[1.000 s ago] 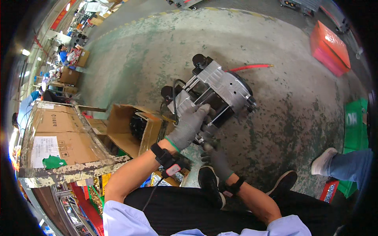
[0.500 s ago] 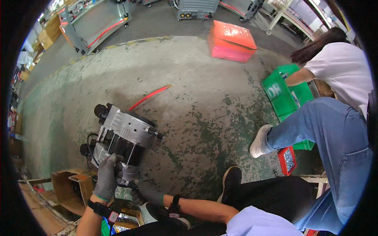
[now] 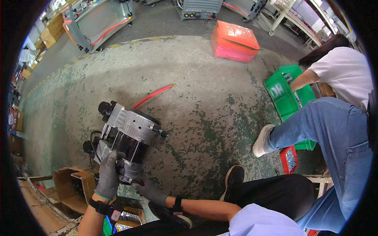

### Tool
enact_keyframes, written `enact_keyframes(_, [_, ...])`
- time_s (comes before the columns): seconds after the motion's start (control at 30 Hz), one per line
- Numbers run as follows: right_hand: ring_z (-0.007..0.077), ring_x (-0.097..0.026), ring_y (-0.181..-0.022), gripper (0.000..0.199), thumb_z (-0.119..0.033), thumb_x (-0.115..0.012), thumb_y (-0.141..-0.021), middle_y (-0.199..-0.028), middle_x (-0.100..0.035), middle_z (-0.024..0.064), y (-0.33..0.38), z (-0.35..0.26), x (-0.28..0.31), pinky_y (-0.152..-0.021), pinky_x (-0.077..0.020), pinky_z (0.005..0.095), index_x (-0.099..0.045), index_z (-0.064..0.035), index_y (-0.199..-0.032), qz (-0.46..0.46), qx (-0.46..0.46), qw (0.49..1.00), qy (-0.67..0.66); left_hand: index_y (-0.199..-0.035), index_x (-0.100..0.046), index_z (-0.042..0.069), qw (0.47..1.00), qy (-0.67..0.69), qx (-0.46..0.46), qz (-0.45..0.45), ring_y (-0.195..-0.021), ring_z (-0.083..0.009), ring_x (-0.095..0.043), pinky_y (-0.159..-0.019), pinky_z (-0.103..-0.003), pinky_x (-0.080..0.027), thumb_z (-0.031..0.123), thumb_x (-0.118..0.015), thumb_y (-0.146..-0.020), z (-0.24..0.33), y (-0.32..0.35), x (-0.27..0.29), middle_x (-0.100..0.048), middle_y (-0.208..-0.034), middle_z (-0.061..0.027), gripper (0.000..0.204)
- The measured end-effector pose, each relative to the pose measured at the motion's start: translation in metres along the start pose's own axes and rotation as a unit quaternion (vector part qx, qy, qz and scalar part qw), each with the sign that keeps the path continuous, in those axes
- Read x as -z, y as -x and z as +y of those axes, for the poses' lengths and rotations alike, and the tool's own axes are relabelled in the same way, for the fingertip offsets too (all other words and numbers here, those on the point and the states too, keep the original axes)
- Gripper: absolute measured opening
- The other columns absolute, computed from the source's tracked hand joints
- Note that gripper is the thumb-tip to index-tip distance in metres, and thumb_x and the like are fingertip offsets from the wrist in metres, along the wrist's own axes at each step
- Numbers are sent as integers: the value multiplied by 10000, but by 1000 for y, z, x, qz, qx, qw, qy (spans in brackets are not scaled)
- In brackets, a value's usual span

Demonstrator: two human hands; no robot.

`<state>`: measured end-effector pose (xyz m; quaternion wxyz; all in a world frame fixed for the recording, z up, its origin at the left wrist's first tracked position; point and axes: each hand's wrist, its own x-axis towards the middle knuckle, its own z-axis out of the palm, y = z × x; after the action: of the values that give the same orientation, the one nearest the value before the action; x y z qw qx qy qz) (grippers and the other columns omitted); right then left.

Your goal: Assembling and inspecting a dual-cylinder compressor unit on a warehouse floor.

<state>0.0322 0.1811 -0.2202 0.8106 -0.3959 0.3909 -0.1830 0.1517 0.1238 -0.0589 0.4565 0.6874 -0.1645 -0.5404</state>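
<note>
Head view: a grey-and-black motor unit (image 3: 126, 135) lies on the worn green floor (image 3: 204, 90), its long axis running from about 7 o'clock near the hands toward 1 o'clock. The left hand (image 3: 108, 175), gloved, wraps its near end, fingers (image 3: 114, 159) curled closed over the housing. The right hand (image 3: 147, 188) lies just at 4 o'clock of it, fingers pressed against the lower casing. A red hose (image 3: 153, 94) lies beyond, and an open cardboard box (image 3: 69, 187) sits at 8 o'clock.

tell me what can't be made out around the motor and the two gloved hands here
Head view only:
- Near end of the grey motor unit: covered by the left hand and right hand.
- Open cardboard box contents: dark, too small.
- Small red tray contents: too small.
- Seated person's hands: hidden behind the green crate.
</note>
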Motion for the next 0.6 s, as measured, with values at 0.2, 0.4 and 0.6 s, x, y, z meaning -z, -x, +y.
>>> enact_keyframes(0.2, [142,-563,-640,407,-437,-471,-966,-793,-585,56,14,-23,8,-550,-474,295,-542,-52,-1079,-61,-215,964,-140,-985,-604,70,999,13,31,20,-533,-44,-469,-435,-196,-362,388,-472,-978,-1,-3,5,-502,-695,42,344])
enact_keyframes(0.4, [152,-593,-677,513,-505,-504,-927,-853,-594,71,16,-23,7,-569,-497,319,-503,-52,-1169,-44,-173,982,-57,-998,-603,69,1000,-18,8,10,-546,-46,-481,-446,-196,-376,408,-478,-972,3,-1,0,-511,-707,38,363])
enact_keyframes(0.6, [153,-580,-639,562,-545,-452,-933,-876,-601,71,7,-5,0,-563,-496,324,-529,-45,-1178,22,-61,997,29,-999,-605,68,999,-20,-30,-1,-549,-49,-485,-448,-195,-378,429,-477,-971,-1,-1,2,-524,-722,32,385])
